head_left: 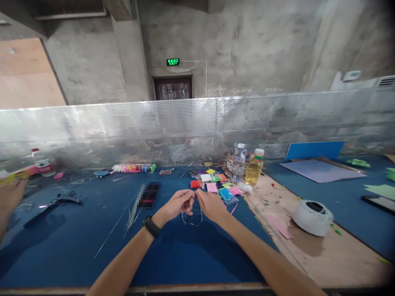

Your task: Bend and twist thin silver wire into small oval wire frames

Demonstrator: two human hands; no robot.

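My left hand (177, 205), with a dark band on its wrist, is closed in a pinch over the blue table. Close beside it, my right hand (211, 204) also pinches, and the fingertips of both nearly meet. Between and below them hangs a thin pale wire (193, 224), bent into a rounded loop. Its ends run up into the fingers, where the exact grip is hidden. Small bags of coloured clay (227, 195) lie just beyond my right hand. A bundle of thin straight wires (132, 218) rests left of my left hand, near a dark phone (149, 195).
Bottles (254, 167) stand behind the coloured bags. A white round container (312, 218) sits on the wooden strip at right. To the left lies a dark tool (54, 204), with another person's hand (12, 201) at the edge. A perforated metal screen (123, 135) borders the back.
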